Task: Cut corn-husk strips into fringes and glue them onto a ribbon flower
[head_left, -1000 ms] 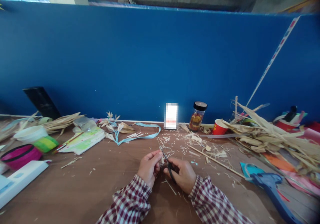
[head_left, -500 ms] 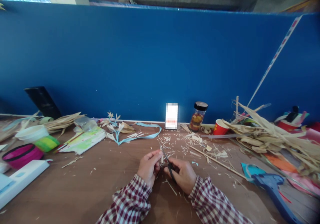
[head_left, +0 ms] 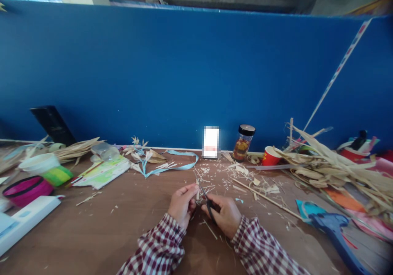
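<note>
My right hand is closed round the dark handles of a pair of scissors, whose blades point up and to the left. Pinched between the thumb and fingers of my left hand is a thin pale strip of dried husk, its tip close to the scissor blades. Whether the blades touch it I cannot tell. Beneath and beyond both hands, small pale clippings lie scattered on the brown table.
A blue glue gun and a heap of dried husks lie at right. A jar, a red paper cup and a blurred bright screen stand at the back. Blue ribbon and a white power strip are at left.
Hardly anything differs. Both hands keep their place, with only a very slight shift of the fingers and the scissors.
</note>
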A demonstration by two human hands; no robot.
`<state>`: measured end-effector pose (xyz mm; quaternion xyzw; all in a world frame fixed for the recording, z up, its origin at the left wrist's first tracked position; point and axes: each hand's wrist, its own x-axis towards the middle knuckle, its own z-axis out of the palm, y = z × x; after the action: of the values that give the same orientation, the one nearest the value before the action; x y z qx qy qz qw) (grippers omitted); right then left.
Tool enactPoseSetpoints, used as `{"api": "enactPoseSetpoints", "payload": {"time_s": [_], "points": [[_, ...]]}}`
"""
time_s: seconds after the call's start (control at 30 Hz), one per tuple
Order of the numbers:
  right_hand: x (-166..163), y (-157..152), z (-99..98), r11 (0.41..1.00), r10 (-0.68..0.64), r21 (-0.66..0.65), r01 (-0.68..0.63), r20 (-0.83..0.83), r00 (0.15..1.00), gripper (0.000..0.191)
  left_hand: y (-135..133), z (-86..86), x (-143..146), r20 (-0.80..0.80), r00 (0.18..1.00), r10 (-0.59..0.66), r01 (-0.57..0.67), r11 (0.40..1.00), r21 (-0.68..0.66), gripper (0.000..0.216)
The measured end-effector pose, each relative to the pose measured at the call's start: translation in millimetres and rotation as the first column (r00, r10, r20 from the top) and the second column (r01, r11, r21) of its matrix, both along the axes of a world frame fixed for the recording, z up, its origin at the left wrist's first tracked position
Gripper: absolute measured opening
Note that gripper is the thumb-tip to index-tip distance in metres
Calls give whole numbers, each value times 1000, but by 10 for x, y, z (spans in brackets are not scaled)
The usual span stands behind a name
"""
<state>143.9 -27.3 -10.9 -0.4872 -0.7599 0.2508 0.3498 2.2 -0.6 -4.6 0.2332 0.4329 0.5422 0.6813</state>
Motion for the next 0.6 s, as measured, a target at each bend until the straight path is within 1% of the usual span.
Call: {"api": "enactPoseSetpoints", "payload": {"time_s": [0.17, 0.33, 0.43, 0.6], "points": [[2, 2, -9, 1000, -6, -2, 6, 6, 1000, 18, 5, 0, -9, -3, 1000, -6, 6, 1000, 12, 13], [4, 5, -17, 1000, -14, -14, 13, -11, 1000, 18, 29, -16, -24, -55, 998, -3, 3, 1000, 1, 13], [7, 13, -18, 999, -37, -26, 37, -35, 999, 20, 39, -34, -36, -60, 998, 10, -9, 1000, 17, 14], [9, 26, 4, 998, -52, -44, 48, -83, 995, 25, 50, -71, -46, -67, 997, -31, 35, 997, 62, 18]]}}
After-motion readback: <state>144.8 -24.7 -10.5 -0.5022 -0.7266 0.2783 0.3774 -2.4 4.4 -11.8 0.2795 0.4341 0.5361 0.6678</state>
